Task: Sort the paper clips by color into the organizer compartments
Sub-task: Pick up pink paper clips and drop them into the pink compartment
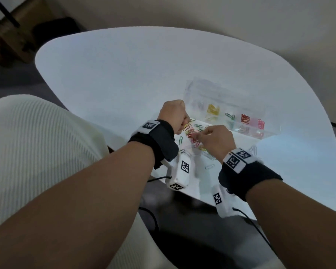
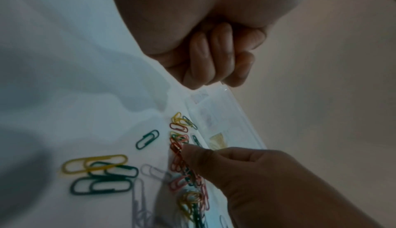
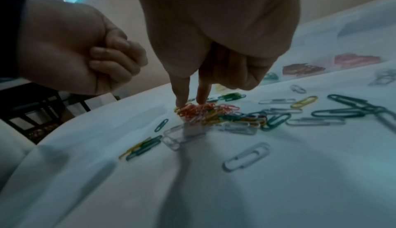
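A loose pile of mixed paper clips [image 1: 192,133] [image 3: 214,113] lies on the white table [image 1: 114,74] just left of the clear organizer [image 1: 221,94] [image 2: 225,113]. The organizer's compartments hold yellow clips [image 1: 213,109], a green clip [image 1: 229,115], red clips [image 1: 245,119] and pink clips [image 1: 260,124]. My right hand [image 1: 197,135] [image 3: 191,102] reaches down into the pile, thumb and forefinger pinching a red clip [image 2: 176,147]. My left hand [image 1: 184,121] [image 2: 214,72] hovers above the pile's far left side, curled into a fist with nothing visible in it.
Stray green, yellow and clear clips [image 3: 246,157] are scattered over the table nearer to me. The table's near edge [image 1: 182,195] runs under my wrists. A white ribbed cushion [image 1: 37,152] sits at the left.
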